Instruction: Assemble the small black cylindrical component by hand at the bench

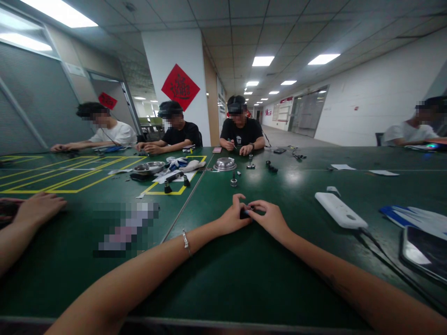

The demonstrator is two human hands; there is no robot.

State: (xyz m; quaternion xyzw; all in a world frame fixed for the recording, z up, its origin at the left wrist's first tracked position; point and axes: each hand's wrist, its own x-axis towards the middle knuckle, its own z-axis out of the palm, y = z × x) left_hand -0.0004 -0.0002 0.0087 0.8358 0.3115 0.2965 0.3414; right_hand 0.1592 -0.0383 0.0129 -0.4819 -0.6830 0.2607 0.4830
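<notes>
Near the middle of the green table [216, 279], my left hand [234, 218] and my right hand [270, 219] meet at the fingertips. Between them is a small dark part [247, 212], too small and too covered by fingers to name. My left fingers curl around it, the index finger raised in a bend. My right thumb and index finger pinch at its right side. Just beyond my hands a small metal fitting [233, 181] stands on the table. Farther off lie another small metal piece [250, 165] and a black part [271, 167].
A metal bowl [149, 166], an upturned metal dish [224, 164] and gloves [190, 165] lie ahead. To the right are a white power strip [339, 210] with its cable and a phone [424, 251]. Another person's hand [42, 208] rests at left; several people sit across the table.
</notes>
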